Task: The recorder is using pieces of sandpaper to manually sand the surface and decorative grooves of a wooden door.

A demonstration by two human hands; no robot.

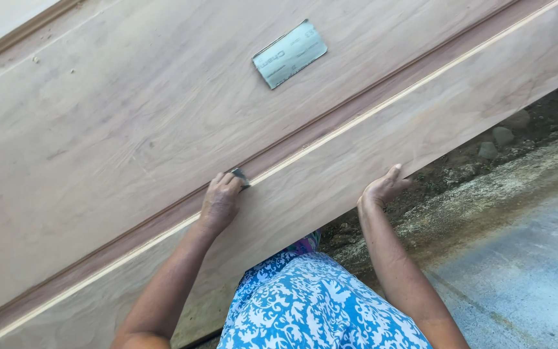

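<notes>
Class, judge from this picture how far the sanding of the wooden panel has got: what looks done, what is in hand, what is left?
Done: cannot tell. In hand: the left hand presses a small folded sandpaper piece into the groove of the wooden panel, while the right hand steadies its edge. Left: unclear; a spare sandpaper sheet lies unused on the panel.

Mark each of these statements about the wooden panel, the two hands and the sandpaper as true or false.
1. The left hand presses a small dark piece of sandpaper against the groove in the wooden panel. True.
2. The right hand holds a brush. False: it rests bare on the panel's lower edge.
3. A spare sheet of sandpaper lies loose on the panel. True.
4. The spare sheet lies under the right hand. False: it lies well above both hands, apart from them.
5. The ground beside the panel is covered in grass. False: it shows bare concrete, dirt and stones.
</notes>
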